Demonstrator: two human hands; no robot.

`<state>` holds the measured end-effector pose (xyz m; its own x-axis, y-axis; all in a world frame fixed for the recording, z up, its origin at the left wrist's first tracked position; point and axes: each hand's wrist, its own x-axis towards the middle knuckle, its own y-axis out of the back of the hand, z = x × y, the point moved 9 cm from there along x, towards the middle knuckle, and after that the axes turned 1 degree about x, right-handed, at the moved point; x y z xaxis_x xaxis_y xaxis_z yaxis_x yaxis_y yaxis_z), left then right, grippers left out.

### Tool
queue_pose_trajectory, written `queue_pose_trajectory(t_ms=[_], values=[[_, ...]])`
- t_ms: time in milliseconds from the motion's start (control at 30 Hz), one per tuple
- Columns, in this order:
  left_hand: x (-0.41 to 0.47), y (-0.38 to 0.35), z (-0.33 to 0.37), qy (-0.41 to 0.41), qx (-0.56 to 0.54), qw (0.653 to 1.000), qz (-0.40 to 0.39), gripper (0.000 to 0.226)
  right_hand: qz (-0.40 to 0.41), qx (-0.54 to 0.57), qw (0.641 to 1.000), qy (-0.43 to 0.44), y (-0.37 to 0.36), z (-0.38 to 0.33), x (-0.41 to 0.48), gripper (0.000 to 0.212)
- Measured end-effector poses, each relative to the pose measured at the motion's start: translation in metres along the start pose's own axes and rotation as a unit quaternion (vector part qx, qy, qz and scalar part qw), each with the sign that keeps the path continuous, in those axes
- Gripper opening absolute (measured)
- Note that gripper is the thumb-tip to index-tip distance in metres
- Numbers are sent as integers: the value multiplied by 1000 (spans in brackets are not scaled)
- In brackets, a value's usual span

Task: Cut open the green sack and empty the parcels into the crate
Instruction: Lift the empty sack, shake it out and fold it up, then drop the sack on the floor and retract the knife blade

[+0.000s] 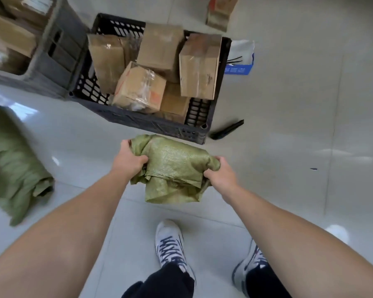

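Note:
I hold a limp, folded green woven sack (172, 168) above the floor, just in front of the black slatted crate (138, 121). My left hand (128, 160) grips its left end and my right hand (221, 174) grips its right end. The crate holds several brown cardboard parcels (199, 65), some taped in clear plastic. A black cutter (226, 129) lies on the tiles beside the crate's near right corner.
A second green sack (13, 168) lies crumpled on the floor at left. A grey crate (58, 52) with boxes stands beside the black one. A blue and white box (241, 59) and a brown parcel (220, 11) sit beyond. My shoes (170, 244) are below.

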<state>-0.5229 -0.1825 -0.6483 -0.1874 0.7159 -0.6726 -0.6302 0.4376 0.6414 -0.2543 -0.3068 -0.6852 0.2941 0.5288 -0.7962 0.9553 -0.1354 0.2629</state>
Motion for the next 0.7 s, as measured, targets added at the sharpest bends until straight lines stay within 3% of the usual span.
queue_pose_trajectory(t_ms=[333, 500, 600, 700], values=[[123, -76, -21, -9, 103, 994, 32, 59, 12, -79, 995, 65, -33, 28, 124, 51], [149, -86, -32, 38, 215, 976, 15, 71, -4, -99, 992, 75, -46, 31, 141, 60], [148, -74, -28, 41, 215, 976, 12, 89, -9, -97, 991, 86, -41, 33, 135, 65], [137, -53, -10, -4, 193, 980, 36, 89, -9, -78, 991, 109, -26, 30, 123, 63]])
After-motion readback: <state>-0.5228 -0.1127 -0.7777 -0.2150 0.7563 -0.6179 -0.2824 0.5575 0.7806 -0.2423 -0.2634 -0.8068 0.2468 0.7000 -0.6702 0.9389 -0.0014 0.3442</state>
